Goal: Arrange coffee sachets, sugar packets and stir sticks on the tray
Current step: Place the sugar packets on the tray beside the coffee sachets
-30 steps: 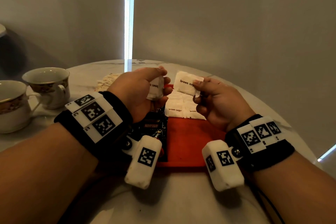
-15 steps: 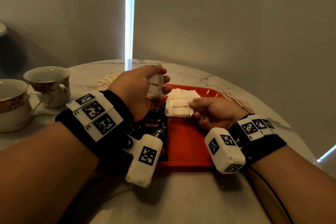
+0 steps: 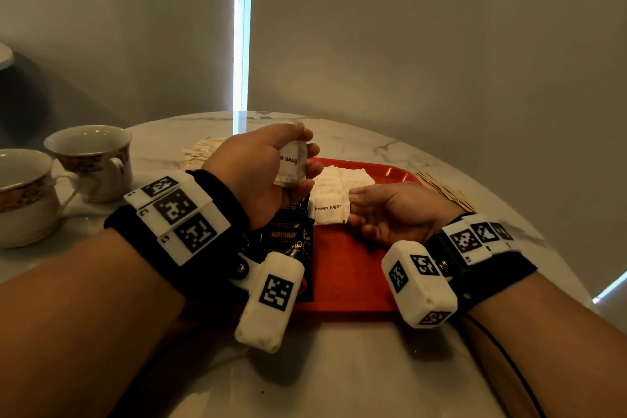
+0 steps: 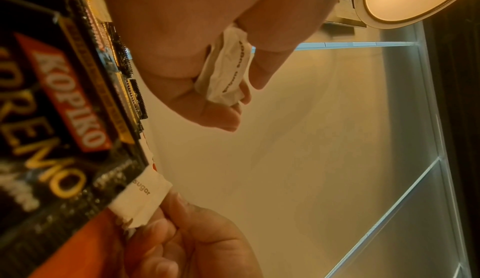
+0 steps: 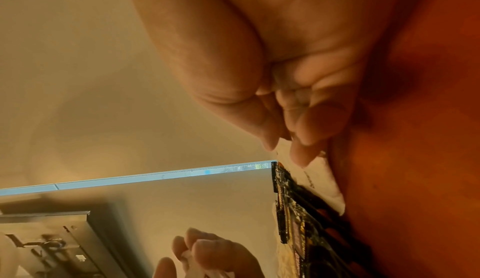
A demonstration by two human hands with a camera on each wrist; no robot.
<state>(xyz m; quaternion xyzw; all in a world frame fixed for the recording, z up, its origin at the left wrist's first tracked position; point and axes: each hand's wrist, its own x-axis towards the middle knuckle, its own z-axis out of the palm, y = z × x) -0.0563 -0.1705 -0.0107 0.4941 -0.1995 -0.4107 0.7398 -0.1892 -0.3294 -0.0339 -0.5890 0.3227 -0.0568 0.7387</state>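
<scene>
A row of white brown-sugar packets (image 3: 334, 185) is lying on the red tray (image 3: 353, 268), running from the tray's far edge toward its middle; the nearest packet (image 3: 328, 210), label reading "brown sugar", is sitting at the near end of that row, touching the black Kopiko coffee sachets (image 3: 288, 241) that are occupying the tray's left side. The right hand (image 3: 393, 210) is resting low on the tray just right of this nearest packet, its fingers (image 4: 158, 233) curled and their tips pressing together on the packet's right edge; the left wrist view is showing thumb and fingertip pinching that edge, while the right wrist view is showing the fingertips bunched at the white paper. The left hand (image 3: 261, 170) is hovering above the tray's far-left corner, its fingers (image 3: 310, 168) curling round a small stack of sugar packets (image 3: 291, 164) held upright, print facing the camera upside down. Wooden stir sticks (image 3: 444, 192) are lying on the bench beyond the tray's right edge. A pile of pale packets (image 3: 200, 154) is sitting on the bench past the tray's far-left corner, partly hidden by the left hand. Two patterned teacups (image 3: 91, 159) are standing near the bench's left edge, well apart from the tray.
</scene>
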